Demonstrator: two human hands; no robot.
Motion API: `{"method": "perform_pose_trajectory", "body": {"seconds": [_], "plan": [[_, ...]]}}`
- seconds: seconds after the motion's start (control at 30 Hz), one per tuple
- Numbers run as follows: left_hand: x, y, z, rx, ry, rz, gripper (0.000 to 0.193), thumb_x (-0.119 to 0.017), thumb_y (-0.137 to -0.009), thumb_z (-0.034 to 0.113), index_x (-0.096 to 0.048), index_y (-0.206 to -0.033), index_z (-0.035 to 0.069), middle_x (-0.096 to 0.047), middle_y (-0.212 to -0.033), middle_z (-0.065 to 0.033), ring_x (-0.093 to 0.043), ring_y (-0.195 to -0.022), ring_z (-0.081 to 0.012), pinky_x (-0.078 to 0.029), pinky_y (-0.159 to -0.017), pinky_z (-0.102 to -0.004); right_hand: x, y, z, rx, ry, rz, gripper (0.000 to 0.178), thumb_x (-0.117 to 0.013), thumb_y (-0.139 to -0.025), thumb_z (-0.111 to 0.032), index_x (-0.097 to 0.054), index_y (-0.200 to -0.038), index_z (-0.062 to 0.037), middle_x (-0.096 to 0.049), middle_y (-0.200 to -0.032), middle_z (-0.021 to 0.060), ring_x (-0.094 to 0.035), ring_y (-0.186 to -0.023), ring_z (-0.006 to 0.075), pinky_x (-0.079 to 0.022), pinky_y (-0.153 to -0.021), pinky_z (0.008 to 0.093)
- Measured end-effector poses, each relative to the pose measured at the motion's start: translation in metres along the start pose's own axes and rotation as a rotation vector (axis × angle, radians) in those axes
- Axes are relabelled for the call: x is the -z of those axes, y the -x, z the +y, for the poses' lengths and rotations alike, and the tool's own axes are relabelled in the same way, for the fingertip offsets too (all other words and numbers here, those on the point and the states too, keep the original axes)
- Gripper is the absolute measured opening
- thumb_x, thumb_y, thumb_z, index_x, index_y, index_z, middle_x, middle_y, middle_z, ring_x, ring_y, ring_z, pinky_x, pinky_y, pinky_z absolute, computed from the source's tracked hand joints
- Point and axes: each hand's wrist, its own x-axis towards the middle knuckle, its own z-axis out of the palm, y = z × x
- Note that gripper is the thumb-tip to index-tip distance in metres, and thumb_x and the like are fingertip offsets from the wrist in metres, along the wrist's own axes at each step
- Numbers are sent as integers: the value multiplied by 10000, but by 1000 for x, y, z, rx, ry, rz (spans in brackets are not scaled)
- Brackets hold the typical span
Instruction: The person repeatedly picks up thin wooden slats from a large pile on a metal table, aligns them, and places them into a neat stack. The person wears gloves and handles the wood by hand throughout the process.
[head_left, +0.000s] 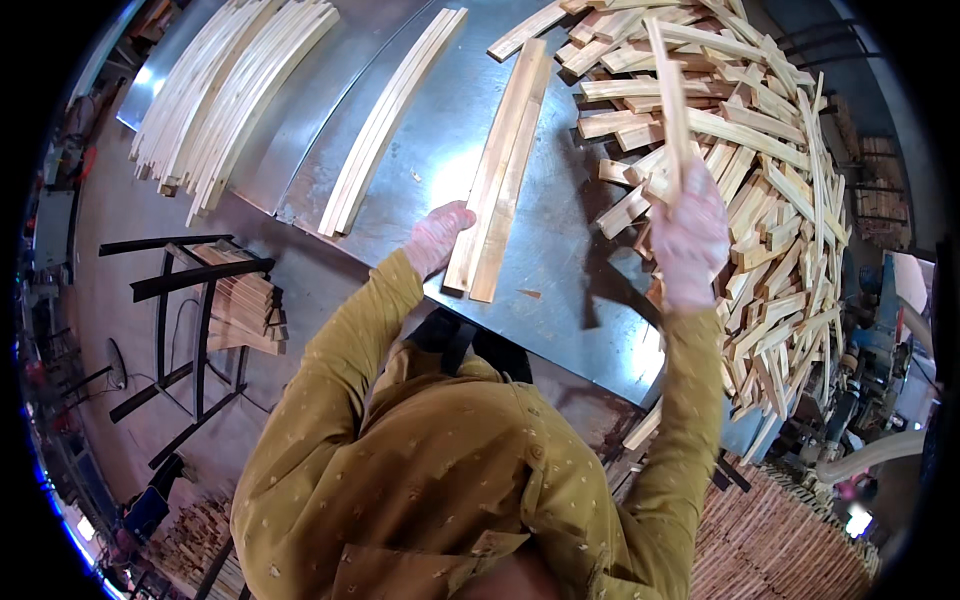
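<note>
I see the left hand [438, 236] lying open against two wood strips [498, 175], right hand [688, 235] gripping one strip [669, 95] over the pile [760, 200] beside it

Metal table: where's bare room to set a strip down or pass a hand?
On the metal table, one bare patch lies between the paired strips under the left hand and the loose heap of wood strips; another between that pair and the curved strips. The right side is crowded, around the right hand.
</note>
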Motion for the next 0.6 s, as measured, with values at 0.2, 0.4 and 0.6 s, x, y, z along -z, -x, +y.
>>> {"method": "perform_pose_trajectory", "body": {"seconds": [0.2, 0.4, 0.6], "plan": [[40, 21, 2, -129, -819, 373, 480, -575, -936, 303, -548, -1296, -13, -560, -1375, -194, -555, -1236, -309, -425, -1072, -369, -71, 64, -104, 45, -333, -263, 756, -606, -914, -439, -374, -1477, 9, -453, -1461, 219, -466, -1321, 357, -358, -1123, 471], [75, -2, 53, -231, -1923, 709, 474, -632, -875, 447, -674, -1117, 43, -415, -1520, -150, -286, -1455, -338, -176, -1202, -523, -97, 78, -229, -253, -472, -571, 964, -685, -846, -451, -220, -1561, -2, -411, -1501, 244, -436, -1374, 345, -374, -1122, 430], [126, -6, 53, -72, -1426, 812, 925, -747, -819, 330, -240, -1554, 91, -394, -1507, -220, -443, -1346, -408, -426, -1087, -452, -87, 84, -191, -601, -1086, -781, 766, -654, -861, -153, -297, -1525, -14, -473, -1439, 215, -470, -1341, 328, -397, -1099, 357]]}}
